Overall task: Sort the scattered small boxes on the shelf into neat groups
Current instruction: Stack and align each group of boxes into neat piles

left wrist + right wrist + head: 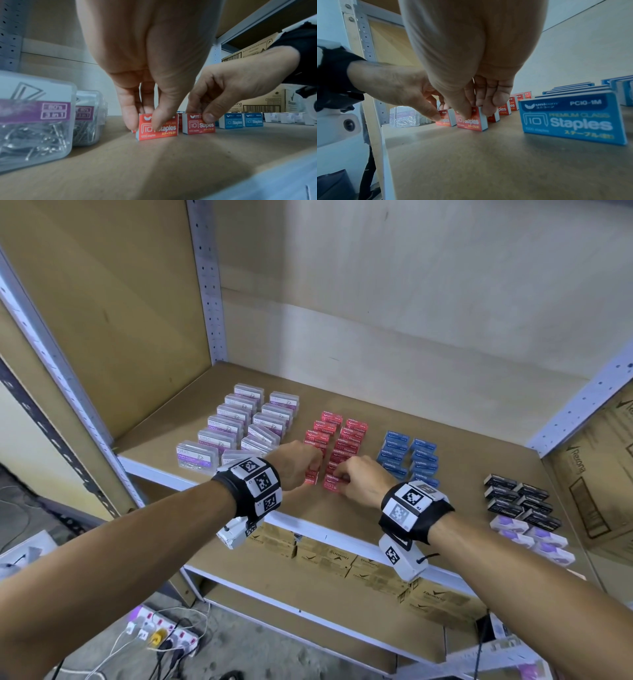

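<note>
Red staple boxes [337,440] stand on edge in two rows on the shelf [445,446], between the clear paper-clip cases [239,422] and the blue staple boxes [407,457]; they look light, stiff and easily toppled, best pinched across the thin faces near the top. At the front of those rows, left hand [296,463] and right hand [359,479] each pinch one box, thumb in front and fingers behind.
</note>
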The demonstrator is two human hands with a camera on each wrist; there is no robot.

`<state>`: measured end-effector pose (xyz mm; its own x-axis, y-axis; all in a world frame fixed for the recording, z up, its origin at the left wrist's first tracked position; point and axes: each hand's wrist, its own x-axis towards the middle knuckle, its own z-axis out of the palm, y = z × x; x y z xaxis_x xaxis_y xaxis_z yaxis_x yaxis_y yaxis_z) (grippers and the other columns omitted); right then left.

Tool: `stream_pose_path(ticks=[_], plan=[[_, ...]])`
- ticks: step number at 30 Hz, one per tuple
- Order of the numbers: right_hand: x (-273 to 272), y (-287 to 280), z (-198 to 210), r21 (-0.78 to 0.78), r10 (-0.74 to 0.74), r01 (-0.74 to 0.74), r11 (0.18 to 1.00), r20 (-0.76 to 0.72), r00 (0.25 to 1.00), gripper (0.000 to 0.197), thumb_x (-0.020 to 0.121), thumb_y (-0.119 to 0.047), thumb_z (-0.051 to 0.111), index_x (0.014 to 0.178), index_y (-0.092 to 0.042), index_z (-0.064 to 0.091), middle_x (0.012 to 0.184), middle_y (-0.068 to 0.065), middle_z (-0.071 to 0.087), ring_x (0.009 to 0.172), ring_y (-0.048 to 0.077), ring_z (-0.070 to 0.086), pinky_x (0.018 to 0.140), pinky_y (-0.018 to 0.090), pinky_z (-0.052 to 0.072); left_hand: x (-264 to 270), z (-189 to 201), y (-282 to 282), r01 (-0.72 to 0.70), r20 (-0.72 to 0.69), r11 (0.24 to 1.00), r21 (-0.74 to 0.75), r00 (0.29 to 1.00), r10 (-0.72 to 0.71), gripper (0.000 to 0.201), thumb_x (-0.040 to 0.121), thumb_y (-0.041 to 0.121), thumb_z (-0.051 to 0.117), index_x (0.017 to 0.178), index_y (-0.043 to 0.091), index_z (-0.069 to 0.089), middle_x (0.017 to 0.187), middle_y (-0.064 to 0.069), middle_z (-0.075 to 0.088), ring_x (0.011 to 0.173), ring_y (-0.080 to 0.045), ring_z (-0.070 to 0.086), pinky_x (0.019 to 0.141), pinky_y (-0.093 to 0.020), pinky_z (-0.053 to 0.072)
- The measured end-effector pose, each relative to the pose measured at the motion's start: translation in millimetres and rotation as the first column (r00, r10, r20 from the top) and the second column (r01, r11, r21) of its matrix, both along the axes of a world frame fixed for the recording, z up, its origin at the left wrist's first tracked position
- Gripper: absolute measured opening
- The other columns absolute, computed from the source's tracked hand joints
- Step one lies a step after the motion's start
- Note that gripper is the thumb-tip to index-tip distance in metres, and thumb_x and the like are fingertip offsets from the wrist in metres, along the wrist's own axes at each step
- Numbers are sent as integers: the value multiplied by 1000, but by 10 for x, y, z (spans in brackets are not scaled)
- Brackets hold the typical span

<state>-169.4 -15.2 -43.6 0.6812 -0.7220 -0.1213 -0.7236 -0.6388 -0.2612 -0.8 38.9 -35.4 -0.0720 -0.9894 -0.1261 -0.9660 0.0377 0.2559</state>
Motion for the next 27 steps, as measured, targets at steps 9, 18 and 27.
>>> stream_pose_path(ticks=[9,18,27], plan=[[-19,-6,36,-1,3,-3,1000,-31,1000,7,87,-23,64,86,-23,71,74,-9,62,72,15,60,63,28,46,6,26,6,-11,20,1000,-20,1000,11,27,88,1,50,106,19,60,106,-3,64,92,-21,63,79,-31,53],[-5,-64,390,-29,22,-20,999,67,997,18,90,-27,59,79,-18,69,76,-5,66,68,14,63,61,31,51,44,247,71,11,29,989,-147,1000,-7,22,89,21,58,111,20,58,99,-1,69,86,-21,66,73,-33,54],[618,86,617,-218,139,-111,970,117,983,13,88,-28,52,76,-28,59,81,-9,57,73,19,58,64,32,48,596,859,254,-66,-90,986,-154,995,52,22,90,24,58,111,21,64,95,7,59,85,-13,57,69,-24,40]])
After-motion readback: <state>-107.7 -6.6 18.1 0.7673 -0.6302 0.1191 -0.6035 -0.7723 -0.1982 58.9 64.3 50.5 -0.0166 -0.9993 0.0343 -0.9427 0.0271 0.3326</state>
